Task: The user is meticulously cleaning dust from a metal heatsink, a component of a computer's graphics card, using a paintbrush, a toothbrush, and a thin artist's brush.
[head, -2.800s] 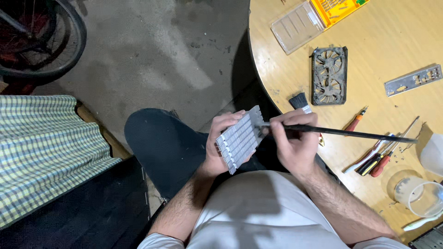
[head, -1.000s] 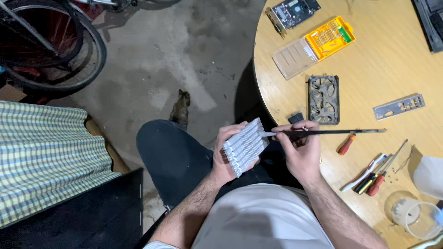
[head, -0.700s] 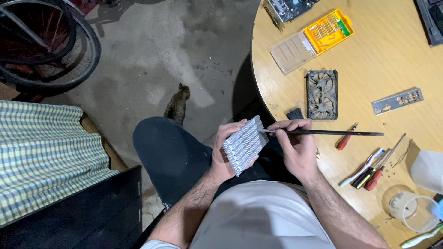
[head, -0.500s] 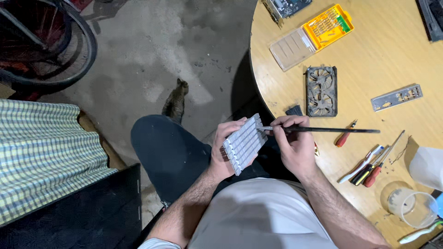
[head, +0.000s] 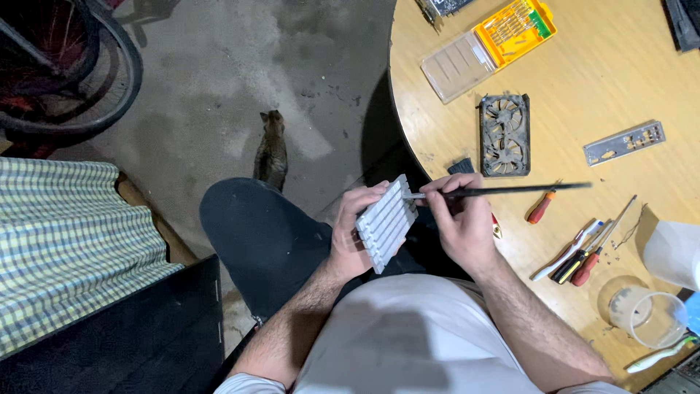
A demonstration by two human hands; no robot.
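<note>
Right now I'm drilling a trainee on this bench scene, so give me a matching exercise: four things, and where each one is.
Things:
1. finned metal block
2. long thin tool
3. fan unit
4. cat

Places:
a. on the floor
b. in the right hand
c. flat on the round table
d. in the left hand

Pairs: 1-d, 2-b, 3-c, 4-a

A pale grey finned metal block (head: 387,221), ribbed with parallel slats, is sitting tilted over my lap, its long edge running from upper right to lower left, just off the rim of the worktop. I am pressing the tip of a long, thin black-handled brush (head: 503,191) against the block's upper end, and the handle is stretching almost level to the right, out above the worktop.
</note>
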